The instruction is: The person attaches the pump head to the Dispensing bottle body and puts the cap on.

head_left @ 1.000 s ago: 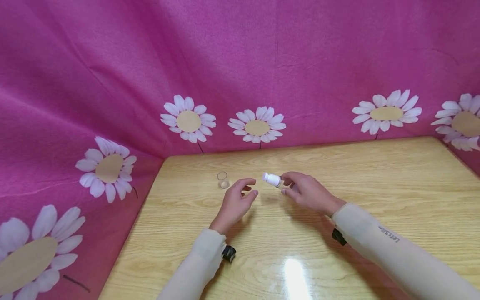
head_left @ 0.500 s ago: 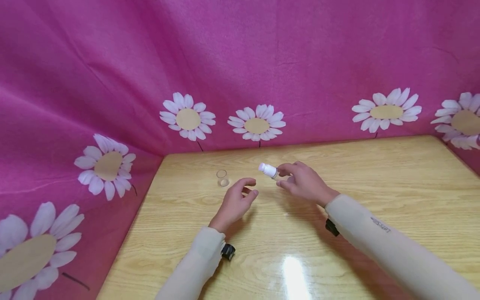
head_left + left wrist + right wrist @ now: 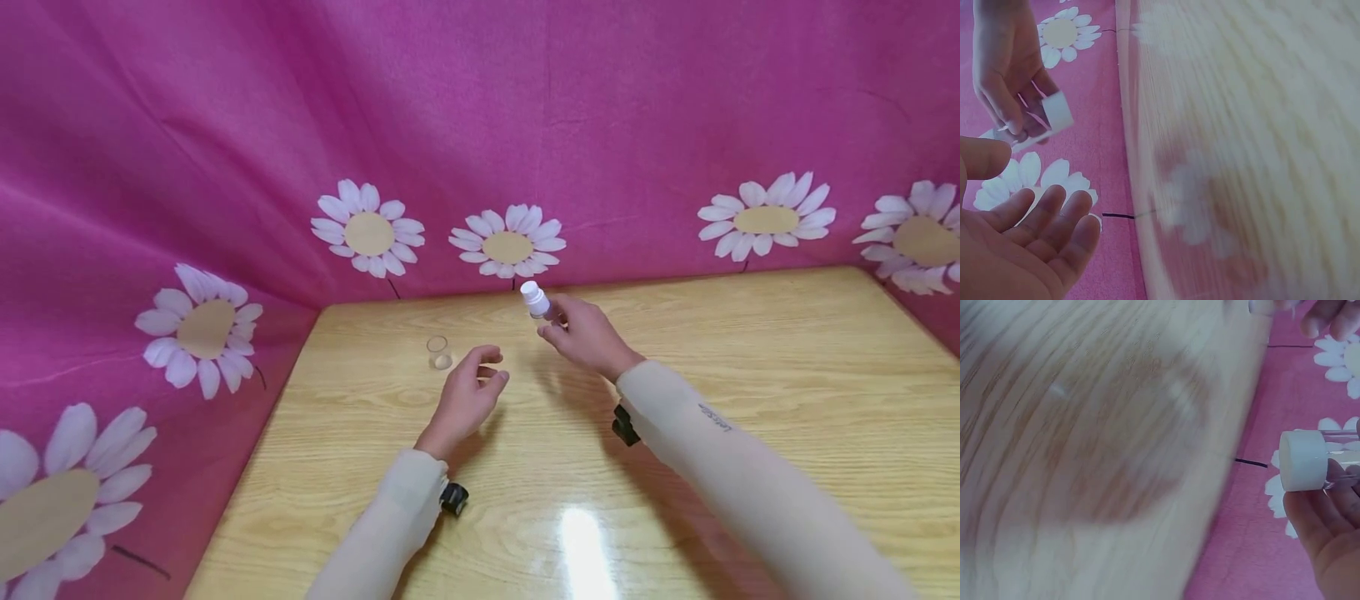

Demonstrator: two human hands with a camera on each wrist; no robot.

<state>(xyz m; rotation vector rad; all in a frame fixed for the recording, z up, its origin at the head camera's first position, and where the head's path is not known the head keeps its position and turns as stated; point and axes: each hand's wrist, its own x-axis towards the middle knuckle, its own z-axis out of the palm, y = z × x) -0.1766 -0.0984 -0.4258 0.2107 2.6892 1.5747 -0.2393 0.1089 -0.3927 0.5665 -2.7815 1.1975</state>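
My right hand (image 3: 588, 337) grips a small clear bottle with a white pump top (image 3: 536, 300), held in the air above the far part of the table. The white top tilts up and to the left. In the right wrist view the fingers (image 3: 1310, 528) curl round the clear body, beside a broad white end (image 3: 1304, 460). Nothing is in my left hand (image 3: 465, 400), whose fingers bend loosely over the table, apart from the bottle. Beyond that hand stands a small transparent cap or cup (image 3: 439, 354) on the wood.
A light wood table (image 3: 360, 417) fills the lower part of the head view. Pink cloth (image 3: 615, 125) printed with white daisies hangs along its back and left sides. Glare shines on the front of the tabletop (image 3: 587, 550).
My right hand has carried the bottle away from me and slightly left, and its white top has turned more upright. The left hand and the clear cap have hardly moved.
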